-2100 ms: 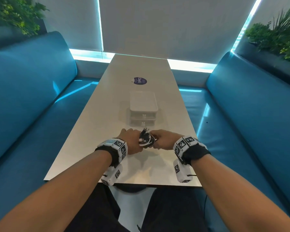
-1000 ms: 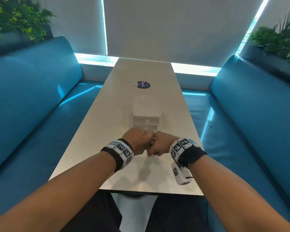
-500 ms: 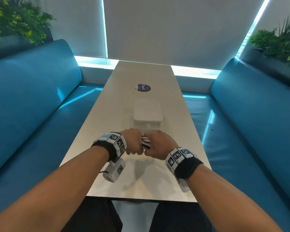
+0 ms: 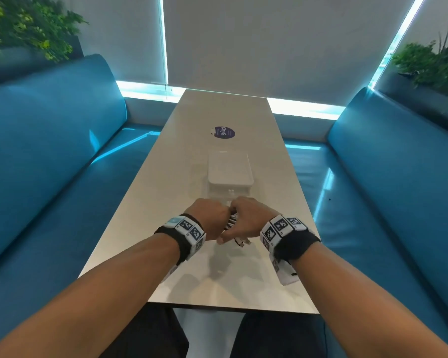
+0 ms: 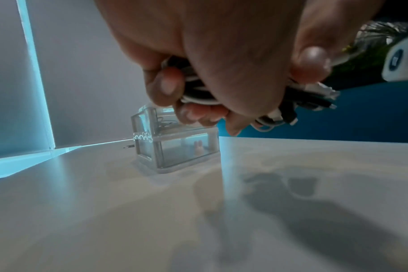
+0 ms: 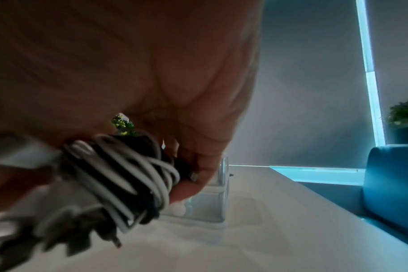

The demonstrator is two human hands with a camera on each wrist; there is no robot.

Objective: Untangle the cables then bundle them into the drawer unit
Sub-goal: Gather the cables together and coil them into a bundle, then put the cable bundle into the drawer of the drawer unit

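We see the left hand (image 4: 209, 221) and the right hand (image 4: 246, 218) meeting knuckle to knuckle above the near half of the worktop (image 4: 166, 202), a long, smooth, pale slab with a faint sheen. Between them sits the cable bundle (image 6: 126, 176): thin, round, rubbery cords, some white and some black, wound over one another into a tight striped coil, with a few small plug ends poking out below. The left hand's fingers (image 5: 168, 86) are curled round one side of the coil, and the right hand's thumb (image 5: 312, 64) presses on it from the other side, its remaining fingers wrapped about the cords; both hands hold it off the worktop. Just beyond the knuckles stands the drawer unit (image 4: 229, 174), a small boxy case of clear, glassy plastic with rounded corners, two tiers stacked, each front carrying a tiny pale knob, both fronts flush with the case. Farther along the worktop lies a round dark sticker (image 4: 223, 132) with white lettering. Glossy teal benches (image 4: 49, 151) with padded, rounded backs run along both sides.
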